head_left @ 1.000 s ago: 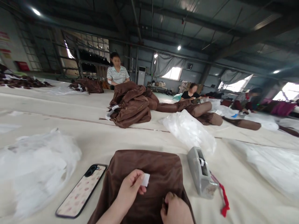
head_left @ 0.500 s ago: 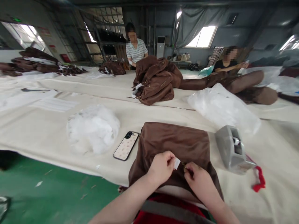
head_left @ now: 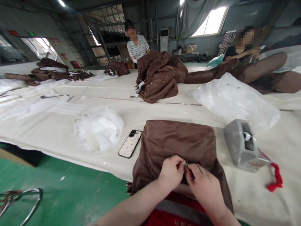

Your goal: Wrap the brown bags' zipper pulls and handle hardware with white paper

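left hand [head_left: 171, 172] + right hand [head_left: 204, 186]: fingertips pinched together on small metal zipper pull [head_left: 186, 163] of folded brown leather garment [head_left: 178, 144] | patterned-case phone [head_left: 130, 143] just left | grey tape dispenser [head_left: 242, 146] right | crumpled clear plastic bag [head_left: 98, 128] beyond phone

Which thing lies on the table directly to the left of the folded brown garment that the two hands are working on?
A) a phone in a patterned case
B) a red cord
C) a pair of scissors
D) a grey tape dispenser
A: the phone lies beside the left edge of the brown garment, while the tape dispenser sits to its right.
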`<state>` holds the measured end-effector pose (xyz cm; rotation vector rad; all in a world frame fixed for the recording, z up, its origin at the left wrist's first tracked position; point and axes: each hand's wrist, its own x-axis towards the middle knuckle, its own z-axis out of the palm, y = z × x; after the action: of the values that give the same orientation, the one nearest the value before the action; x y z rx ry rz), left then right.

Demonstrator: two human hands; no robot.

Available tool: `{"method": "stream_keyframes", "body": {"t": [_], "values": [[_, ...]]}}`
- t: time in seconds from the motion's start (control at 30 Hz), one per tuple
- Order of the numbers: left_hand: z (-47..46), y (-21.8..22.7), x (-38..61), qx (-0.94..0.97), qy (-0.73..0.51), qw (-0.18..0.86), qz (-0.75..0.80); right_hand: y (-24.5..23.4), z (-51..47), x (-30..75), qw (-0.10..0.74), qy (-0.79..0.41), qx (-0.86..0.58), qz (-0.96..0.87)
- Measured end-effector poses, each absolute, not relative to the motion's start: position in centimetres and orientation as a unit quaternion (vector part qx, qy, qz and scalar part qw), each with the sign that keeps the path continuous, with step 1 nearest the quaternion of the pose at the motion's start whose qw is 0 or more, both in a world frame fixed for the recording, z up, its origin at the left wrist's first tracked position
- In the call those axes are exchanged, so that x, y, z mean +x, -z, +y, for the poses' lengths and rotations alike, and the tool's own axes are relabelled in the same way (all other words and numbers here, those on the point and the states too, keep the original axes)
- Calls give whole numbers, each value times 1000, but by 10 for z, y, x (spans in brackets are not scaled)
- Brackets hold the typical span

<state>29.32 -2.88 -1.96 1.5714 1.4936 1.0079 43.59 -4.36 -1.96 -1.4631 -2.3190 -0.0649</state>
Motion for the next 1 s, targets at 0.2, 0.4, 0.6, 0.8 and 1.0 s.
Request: {"method": "stream_keyframes", "body": {"t": [0.2,0.4,0.6,0.8,1.0], "values": [[-27,21,297,566,-400,422,585,28,-46,439,209,-34,-508,-835],[-26,30,298,532,-405,473,574,29,-34,452,284,-302,-565,-713],[-26,33,297,542,-395,467,577,26,-17,450,288,-458,-565,-623],[-22,33,290,557,-355,458,595,36,-11,448,298,-499,-576,-575],[-20,32,291,563,-334,430,622,37,-10,446,299,-495,-581,-573]]}}
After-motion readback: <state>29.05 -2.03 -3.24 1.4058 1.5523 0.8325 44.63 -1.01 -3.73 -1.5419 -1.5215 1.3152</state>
